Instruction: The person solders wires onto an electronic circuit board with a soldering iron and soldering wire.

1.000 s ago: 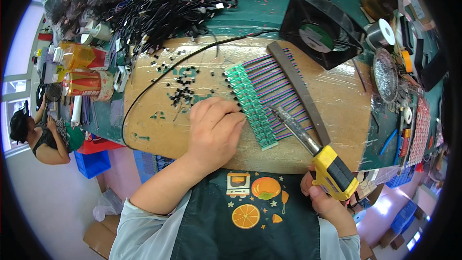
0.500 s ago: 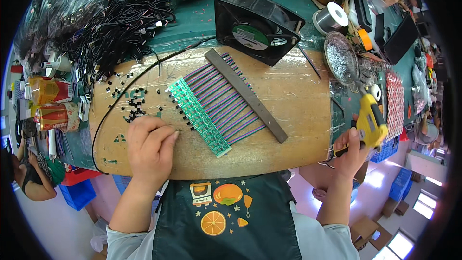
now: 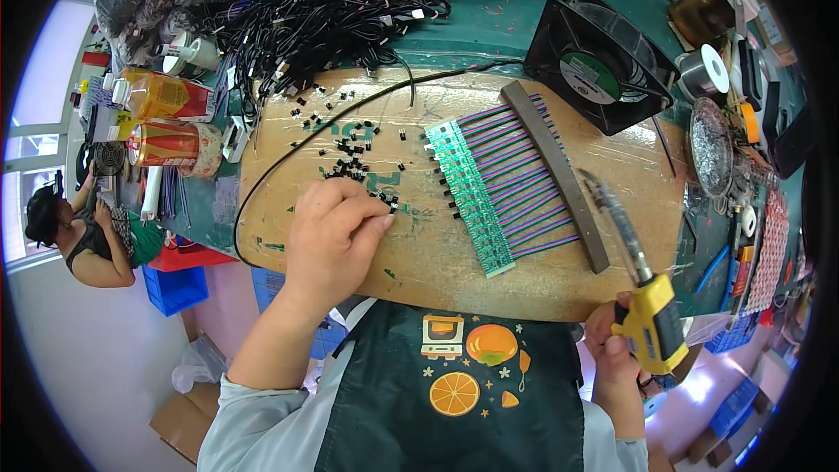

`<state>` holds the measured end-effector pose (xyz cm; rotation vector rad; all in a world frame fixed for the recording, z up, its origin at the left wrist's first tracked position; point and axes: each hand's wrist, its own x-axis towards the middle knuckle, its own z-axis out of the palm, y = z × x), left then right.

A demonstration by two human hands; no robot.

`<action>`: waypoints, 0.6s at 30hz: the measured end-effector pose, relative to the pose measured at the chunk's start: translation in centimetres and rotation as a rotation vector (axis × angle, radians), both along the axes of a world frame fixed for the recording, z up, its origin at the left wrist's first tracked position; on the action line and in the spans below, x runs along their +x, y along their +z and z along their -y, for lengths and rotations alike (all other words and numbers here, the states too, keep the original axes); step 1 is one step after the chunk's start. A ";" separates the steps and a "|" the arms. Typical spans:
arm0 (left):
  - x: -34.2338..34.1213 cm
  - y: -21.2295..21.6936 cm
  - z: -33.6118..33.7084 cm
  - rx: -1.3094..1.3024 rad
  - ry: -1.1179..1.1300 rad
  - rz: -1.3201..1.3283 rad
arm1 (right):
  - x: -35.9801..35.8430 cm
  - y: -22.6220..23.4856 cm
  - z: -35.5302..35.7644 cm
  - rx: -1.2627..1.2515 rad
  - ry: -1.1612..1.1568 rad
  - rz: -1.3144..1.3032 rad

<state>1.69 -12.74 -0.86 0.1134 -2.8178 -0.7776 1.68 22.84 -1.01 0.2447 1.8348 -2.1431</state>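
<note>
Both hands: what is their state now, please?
Left hand: fingers curled beside small black parts; whether it grips one cannot be told.
Right hand: closed, holding the yellow soldering tool.

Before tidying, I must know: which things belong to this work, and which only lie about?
Apparently in use: yellow soldering tool (right hand); green circuit boards; coloured wires; brown bar; small black parts near left hand.

Probably lying about: red can; amber bottle; blue crate.

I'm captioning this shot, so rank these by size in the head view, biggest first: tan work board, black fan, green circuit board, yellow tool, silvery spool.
Tan work board
Black fan
Green circuit board and yellow tool: too alike to rank
Silvery spool
</note>
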 end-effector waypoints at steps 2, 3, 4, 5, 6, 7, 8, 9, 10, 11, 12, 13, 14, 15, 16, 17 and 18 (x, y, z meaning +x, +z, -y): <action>0.1 -0.3 0.0 -0.011 -0.013 -0.025 | 0.4 0.1 -0.1 0.027 0.110 0.051; 0.0 -0.4 -0.2 -0.056 -0.013 -0.031 | 0.3 -0.4 -0.2 0.007 0.171 0.029; -0.1 -0.5 -0.4 -0.101 -0.014 -0.037 | 0.2 -0.4 -0.1 0.007 0.170 0.030; -0.1 -0.6 -0.5 -0.101 -0.015 -0.037 | 0.1 -0.3 0.3 -0.012 0.215 0.011; -0.2 -0.5 -0.6 -0.129 -0.029 -0.043 | -0.1 -0.3 0.4 -0.031 0.261 -0.008; -0.3 -0.5 -0.8 -0.157 -0.043 -0.048 | -0.3 -0.9 0.5 -0.016 0.279 -0.089; -0.4 -0.3 -0.8 -0.149 -0.042 -0.048 | -0.3 -1.1 0.6 -0.008 0.279 -0.088; -0.5 0.0 -0.9 -0.166 -0.041 -0.032 | -0.3 -1.4 0.3 0.073 0.337 -0.140; -0.6 0.1 -1.0 -0.182 -0.039 -0.015 | -0.3 -1.5 0.1 0.155 0.394 -0.191; -0.6 0.0 -0.9 -0.183 -0.039 -0.014 | -0.3 -1.3 -0.1 0.225 0.434 -0.181; -0.6 -0.1 -0.9 -0.173 -0.038 -0.031 | -0.4 -1.2 -0.1 0.224 0.433 -0.180; -0.6 -0.2 -0.9 -0.164 -0.036 -0.048 | -0.5 -1.2 -0.1 0.226 0.454 -0.173; -0.5 -0.1 -0.8 -0.165 -0.037 -0.047 | -0.5 -1.2 0.0 0.227 0.475 -0.165; -0.4 0.1 -0.8 -0.144 -0.042 -0.056 | -0.6 -1.3 -0.1 0.227 0.473 -0.164; -0.3 0.3 -0.7 -0.124 -0.047 -0.065 | -0.6 -1.3 -0.1 0.230 0.475 -0.165; -0.3 0.3 -0.7 -0.124 -0.049 -0.064 | -0.6 -1.3 -0.1 0.233 0.477 -0.166; -0.3 0.3 -0.6 -0.121 -0.072 -0.082 | -0.5 -1.4 -0.1 0.235 0.477 -0.166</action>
